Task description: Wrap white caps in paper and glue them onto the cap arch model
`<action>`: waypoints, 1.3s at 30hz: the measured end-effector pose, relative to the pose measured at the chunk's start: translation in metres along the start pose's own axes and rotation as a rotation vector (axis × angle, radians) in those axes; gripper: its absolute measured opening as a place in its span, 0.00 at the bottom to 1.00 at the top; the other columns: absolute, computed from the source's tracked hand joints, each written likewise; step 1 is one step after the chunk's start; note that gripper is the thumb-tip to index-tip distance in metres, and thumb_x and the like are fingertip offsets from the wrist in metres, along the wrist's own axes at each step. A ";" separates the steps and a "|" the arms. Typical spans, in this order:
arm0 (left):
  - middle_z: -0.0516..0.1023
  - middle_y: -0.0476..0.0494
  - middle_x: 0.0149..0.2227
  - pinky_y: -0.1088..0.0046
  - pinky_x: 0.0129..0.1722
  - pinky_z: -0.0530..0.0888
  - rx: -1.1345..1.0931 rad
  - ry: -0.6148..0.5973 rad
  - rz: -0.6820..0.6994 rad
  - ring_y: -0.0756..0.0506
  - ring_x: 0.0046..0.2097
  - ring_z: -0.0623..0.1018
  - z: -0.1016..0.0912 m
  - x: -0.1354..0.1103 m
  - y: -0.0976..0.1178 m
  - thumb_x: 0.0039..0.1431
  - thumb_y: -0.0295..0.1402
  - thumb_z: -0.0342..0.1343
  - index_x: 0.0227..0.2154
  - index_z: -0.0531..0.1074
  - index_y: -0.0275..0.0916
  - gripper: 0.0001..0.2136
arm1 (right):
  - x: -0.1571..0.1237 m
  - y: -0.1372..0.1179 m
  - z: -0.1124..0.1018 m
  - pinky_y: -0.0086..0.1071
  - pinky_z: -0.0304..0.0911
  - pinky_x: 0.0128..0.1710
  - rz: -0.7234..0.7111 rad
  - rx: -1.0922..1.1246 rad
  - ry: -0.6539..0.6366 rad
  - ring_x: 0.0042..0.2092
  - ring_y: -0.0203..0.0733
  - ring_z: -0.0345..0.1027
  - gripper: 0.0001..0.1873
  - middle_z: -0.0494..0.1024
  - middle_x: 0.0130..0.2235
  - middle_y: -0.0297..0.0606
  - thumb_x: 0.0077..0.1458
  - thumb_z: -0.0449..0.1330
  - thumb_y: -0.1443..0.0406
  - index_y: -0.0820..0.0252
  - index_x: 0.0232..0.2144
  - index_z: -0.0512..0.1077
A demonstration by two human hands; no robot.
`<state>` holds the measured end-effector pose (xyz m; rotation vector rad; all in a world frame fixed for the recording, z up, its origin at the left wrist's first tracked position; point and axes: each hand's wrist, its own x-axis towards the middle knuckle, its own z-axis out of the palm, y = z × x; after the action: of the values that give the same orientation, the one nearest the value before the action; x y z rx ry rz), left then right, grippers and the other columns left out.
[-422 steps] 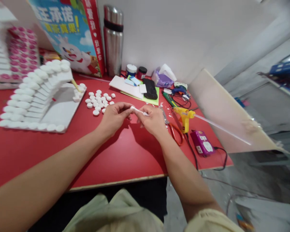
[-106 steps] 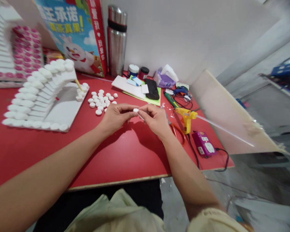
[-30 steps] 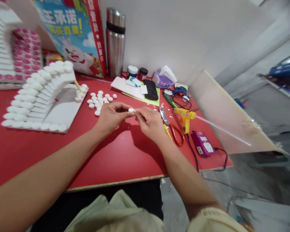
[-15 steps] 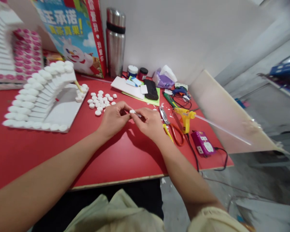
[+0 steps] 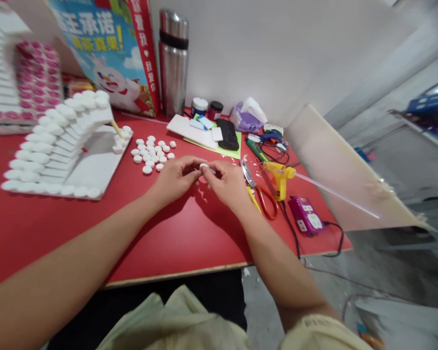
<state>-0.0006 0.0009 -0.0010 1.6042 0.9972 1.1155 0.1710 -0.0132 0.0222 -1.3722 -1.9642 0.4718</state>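
Between the fingertips of both hands is a small white disc point(image 5: 203, 166), mostly covered by the fingers. My left hand point(image 5: 175, 180) pinches it from the left, and my right hand point(image 5: 224, 182) grips it from the other side. Just beyond my left hand lies a loose group of similar white discs point(image 5: 153, 151) on the red table. Farther left stands a white model staircase point(image 5: 91, 170), its curved edge lined with the same kind of discs. Scissors with red handles point(image 5: 266, 201) lie to the right of my right hand.
A yellow hot glue gun point(image 5: 281, 177) with a long glue stick and a purple power adapter point(image 5: 306, 216) are at the right, with cables. Behind are a steel thermos point(image 5: 174, 63), jars point(image 5: 199, 106), white cards point(image 5: 191, 132), a tissue pack point(image 5: 246, 119) and a printed bag point(image 5: 113, 58).
Both hands have shifted very slightly to the right with the disc between them, and the left fingers are more extended over it. The objects on the table stay in place.
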 end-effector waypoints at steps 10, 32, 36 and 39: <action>0.86 0.38 0.40 0.66 0.37 0.74 0.117 0.017 0.109 0.44 0.34 0.79 -0.003 -0.002 0.004 0.61 0.36 0.60 0.45 0.84 0.36 0.14 | 0.001 0.002 -0.004 0.30 0.63 0.32 0.029 0.110 -0.037 0.30 0.38 0.72 0.14 0.79 0.28 0.37 0.66 0.58 0.59 0.61 0.37 0.80; 0.84 0.40 0.40 0.62 0.49 0.75 0.043 -0.055 0.157 0.41 0.43 0.81 -0.012 0.007 -0.001 0.62 0.38 0.62 0.41 0.84 0.39 0.11 | 0.012 0.012 -0.012 0.22 0.64 0.19 0.665 1.152 -0.286 0.22 0.28 0.62 0.11 0.82 0.30 0.38 0.63 0.66 0.61 0.65 0.34 0.79; 0.83 0.41 0.38 0.63 0.50 0.75 0.050 -0.055 0.156 0.42 0.43 0.80 -0.011 0.008 -0.001 0.61 0.38 0.61 0.41 0.84 0.39 0.11 | 0.010 0.010 -0.013 0.22 0.62 0.18 0.636 1.137 -0.267 0.22 0.27 0.60 0.11 0.80 0.28 0.35 0.54 0.72 0.61 0.64 0.32 0.80; 0.83 0.41 0.37 0.65 0.47 0.74 0.038 -0.036 0.115 0.42 0.42 0.80 -0.010 0.006 0.001 0.61 0.38 0.62 0.40 0.84 0.39 0.10 | 0.008 0.009 -0.012 0.22 0.64 0.19 0.602 1.094 -0.251 0.23 0.27 0.60 0.16 0.81 0.29 0.35 0.47 0.76 0.58 0.64 0.33 0.82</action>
<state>-0.0085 0.0089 0.0035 1.7248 0.9172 1.1467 0.1844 -0.0031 0.0276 -1.1113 -1.0254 1.7409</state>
